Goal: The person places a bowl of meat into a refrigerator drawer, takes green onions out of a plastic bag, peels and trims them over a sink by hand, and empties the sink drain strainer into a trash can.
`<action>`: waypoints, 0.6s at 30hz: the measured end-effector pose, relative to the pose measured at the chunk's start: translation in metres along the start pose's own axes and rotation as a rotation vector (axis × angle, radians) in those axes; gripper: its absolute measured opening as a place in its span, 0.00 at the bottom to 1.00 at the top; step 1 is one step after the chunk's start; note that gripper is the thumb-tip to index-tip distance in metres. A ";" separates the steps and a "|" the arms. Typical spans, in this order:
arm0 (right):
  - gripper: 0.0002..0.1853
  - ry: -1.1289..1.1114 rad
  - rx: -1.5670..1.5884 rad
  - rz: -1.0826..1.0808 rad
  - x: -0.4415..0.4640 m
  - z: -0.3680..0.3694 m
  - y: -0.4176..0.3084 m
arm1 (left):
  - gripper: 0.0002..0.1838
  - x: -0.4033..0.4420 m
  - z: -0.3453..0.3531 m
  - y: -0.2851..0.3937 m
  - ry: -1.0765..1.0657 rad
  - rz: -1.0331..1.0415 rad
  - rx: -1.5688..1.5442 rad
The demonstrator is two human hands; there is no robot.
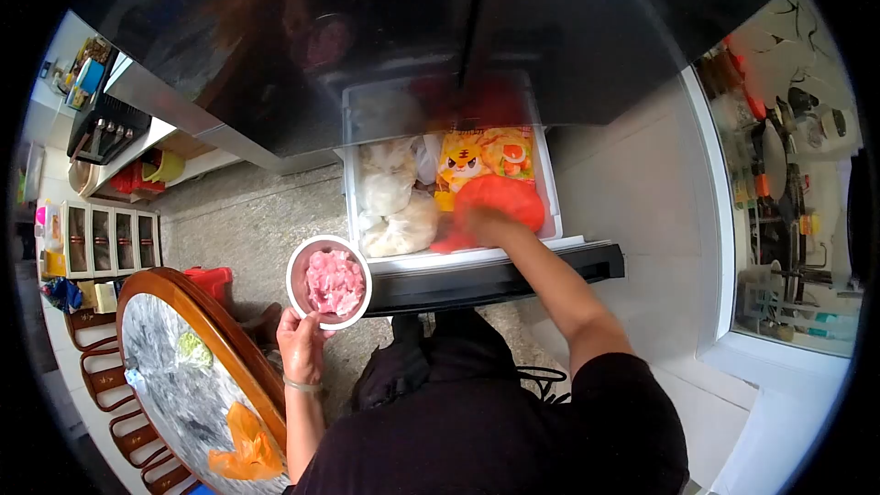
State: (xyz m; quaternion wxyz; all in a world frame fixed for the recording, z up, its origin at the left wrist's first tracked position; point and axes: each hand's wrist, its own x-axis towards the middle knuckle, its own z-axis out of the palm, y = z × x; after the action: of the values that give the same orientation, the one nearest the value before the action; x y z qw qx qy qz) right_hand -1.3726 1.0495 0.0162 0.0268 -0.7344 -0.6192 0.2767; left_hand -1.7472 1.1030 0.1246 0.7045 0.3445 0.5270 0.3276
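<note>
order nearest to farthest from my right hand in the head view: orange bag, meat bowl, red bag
1. Red bag: at the right hand, in the drawer.
2. Meat bowl: to its left, in the left hand.
3. Orange bag: farther left, on the table.

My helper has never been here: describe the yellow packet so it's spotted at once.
Start at the black fridge and its pulled-out drawer. In the drawer's right half, just beyond the red bag at the right hand, lies the yellow packet. Its printed cartoon tiger sets it apart from the red bag and the pale bags to its left.
</note>
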 end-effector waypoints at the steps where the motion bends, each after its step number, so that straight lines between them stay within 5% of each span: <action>1: 0.12 -0.209 0.058 0.099 0.006 0.021 0.014 | 0.02 0.000 -0.004 -0.001 0.009 0.006 -0.001; 2: 0.11 -0.419 0.112 0.200 0.009 0.036 0.027 | 0.02 -0.002 -0.005 -0.002 0.054 0.009 0.017; 5: 0.11 -0.420 0.035 0.125 -0.002 0.037 0.077 | 0.02 -0.006 -0.004 0.000 0.159 -0.007 0.025; 9: 0.11 -0.433 -0.060 0.197 -0.012 0.020 0.060 | 0.02 -0.010 -0.007 -0.005 0.162 0.006 0.033; 12: 0.13 -0.456 -0.065 0.011 -0.015 -0.020 0.042 | 0.02 -0.009 0.002 -0.001 0.160 0.011 0.010; 15: 0.16 -0.320 0.123 0.106 -0.028 -0.061 0.015 | 0.02 -0.012 0.012 -0.003 0.130 -0.007 -0.006; 17: 0.16 0.111 -0.028 0.005 -0.029 -0.065 0.005 | 0.02 -0.008 0.016 -0.003 0.109 -0.011 -0.026; 18: 0.16 0.114 -0.026 0.004 -0.026 -0.060 0.004 | 0.02 -0.007 0.017 -0.003 0.091 -0.015 -0.005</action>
State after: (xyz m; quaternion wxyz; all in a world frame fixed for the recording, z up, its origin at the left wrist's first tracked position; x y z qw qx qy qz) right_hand -1.3444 1.0425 0.0750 0.0519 -0.7505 -0.6187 0.2264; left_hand -1.7318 1.0931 0.1290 0.6832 0.3236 0.5600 0.3389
